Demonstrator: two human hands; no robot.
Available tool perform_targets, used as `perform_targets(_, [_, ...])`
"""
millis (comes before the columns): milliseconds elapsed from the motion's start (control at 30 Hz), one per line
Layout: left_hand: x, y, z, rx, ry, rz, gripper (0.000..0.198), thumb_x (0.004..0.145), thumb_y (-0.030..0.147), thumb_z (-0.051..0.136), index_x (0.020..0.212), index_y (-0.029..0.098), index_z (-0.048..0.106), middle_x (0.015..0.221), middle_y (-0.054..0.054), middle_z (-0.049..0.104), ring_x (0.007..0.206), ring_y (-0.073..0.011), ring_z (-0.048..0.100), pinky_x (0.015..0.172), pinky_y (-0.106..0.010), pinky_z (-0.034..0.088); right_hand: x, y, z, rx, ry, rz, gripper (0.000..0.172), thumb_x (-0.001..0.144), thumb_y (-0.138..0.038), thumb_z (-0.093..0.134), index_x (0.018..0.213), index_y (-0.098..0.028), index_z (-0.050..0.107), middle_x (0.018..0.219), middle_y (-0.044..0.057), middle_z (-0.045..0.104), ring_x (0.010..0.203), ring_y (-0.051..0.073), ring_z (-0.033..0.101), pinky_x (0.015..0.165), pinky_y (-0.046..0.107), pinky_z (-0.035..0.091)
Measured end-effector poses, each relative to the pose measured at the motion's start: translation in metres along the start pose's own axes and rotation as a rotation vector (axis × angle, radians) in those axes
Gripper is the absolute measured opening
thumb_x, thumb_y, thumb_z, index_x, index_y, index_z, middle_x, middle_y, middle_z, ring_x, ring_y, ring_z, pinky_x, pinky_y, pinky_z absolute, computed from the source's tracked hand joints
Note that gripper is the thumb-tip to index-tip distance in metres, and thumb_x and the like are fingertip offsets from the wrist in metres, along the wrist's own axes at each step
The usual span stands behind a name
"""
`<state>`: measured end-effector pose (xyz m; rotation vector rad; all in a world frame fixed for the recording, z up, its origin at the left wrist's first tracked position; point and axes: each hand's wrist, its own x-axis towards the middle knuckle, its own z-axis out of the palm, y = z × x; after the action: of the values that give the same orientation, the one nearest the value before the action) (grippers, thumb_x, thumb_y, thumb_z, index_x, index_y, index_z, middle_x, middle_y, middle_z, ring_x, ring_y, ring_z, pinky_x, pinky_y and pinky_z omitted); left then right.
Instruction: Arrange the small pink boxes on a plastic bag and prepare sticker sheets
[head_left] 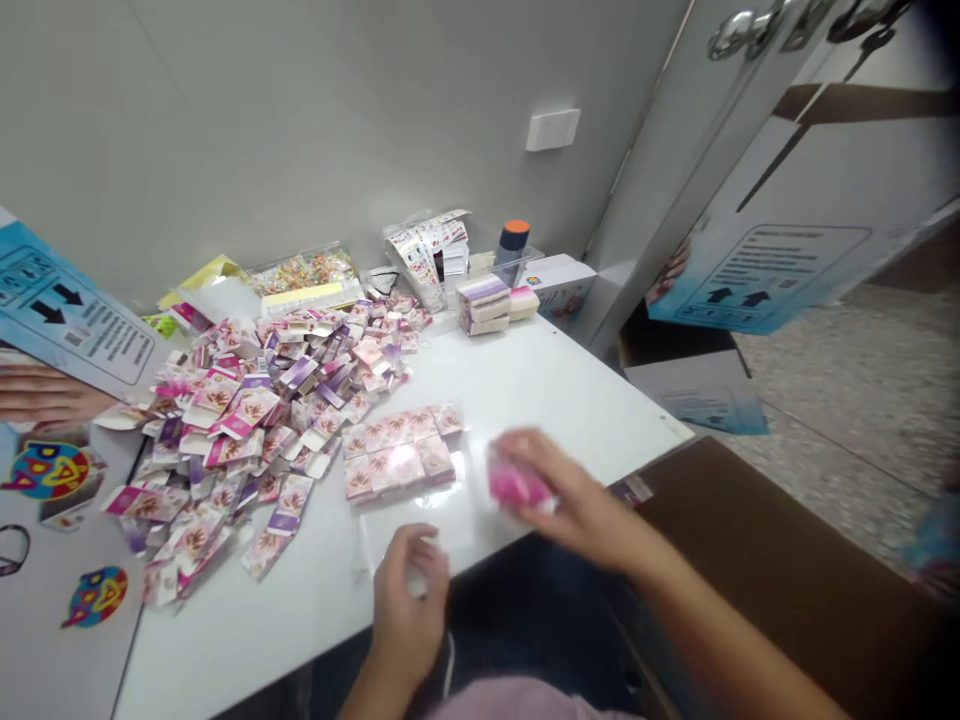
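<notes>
My right hand (551, 490) is closed around a pink small carton (517, 482), blurred by motion, above the right part of the table. My left hand (412, 590) is at the table's front edge, fingers loosely curled and a gap between thumb and fingers, with nothing visible in it. Just beyond it lies a clear plastic sheet or bag (427, 525). Small floral cartons (397, 455) sit on the plastic in two neat rows. To the left spreads a big loose heap of pink and purple cartons (255, 410), several of them with flaps up.
Stacked paper bundles (486, 300) and a dark bottle with an orange top (512, 245) stand at the back. Behind the heap is a bag of colourful bits (307, 270). Large printed boxes stand left (67, 310) and right (780, 240). A brown cardboard box (765, 560) adjoins the table's right side.
</notes>
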<state>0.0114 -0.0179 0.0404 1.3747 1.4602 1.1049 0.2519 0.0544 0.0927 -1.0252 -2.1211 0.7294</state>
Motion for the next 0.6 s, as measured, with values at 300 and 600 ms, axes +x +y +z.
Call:
perform_targets(300, [-0.028,0.035,-0.006,-0.804,0.012,-0.633,0.068,0.065,0.042,0.087,0.124,0.016,0.063,0.099,-0.012,0.074,0.092,-0.0278,0.071,0.086,-0.037,0.055,-0.055,-0.082,0.12,-0.267,0.33,-0.072,0.083,0.081,-0.024,0.066,0.149,-0.008,0.02,0.136,0.024,0.047,0.129,0.036,0.041,0.107,0.061,0.032])
perform_targets(600, [-0.023,0.01,0.002,-0.755,0.149,-0.455,0.056,0.088,0.06,0.054,0.114,0.012,0.07,0.117,-0.015,0.07,0.11,-0.0275,0.065,0.098,-0.04,0.051,-0.049,-0.067,0.143,0.099,0.371,0.092,0.057,0.086,-0.013,0.053,0.139,-0.023,0.036,0.122,0.015,0.058,0.11,0.029,0.059,0.092,0.046,0.054])
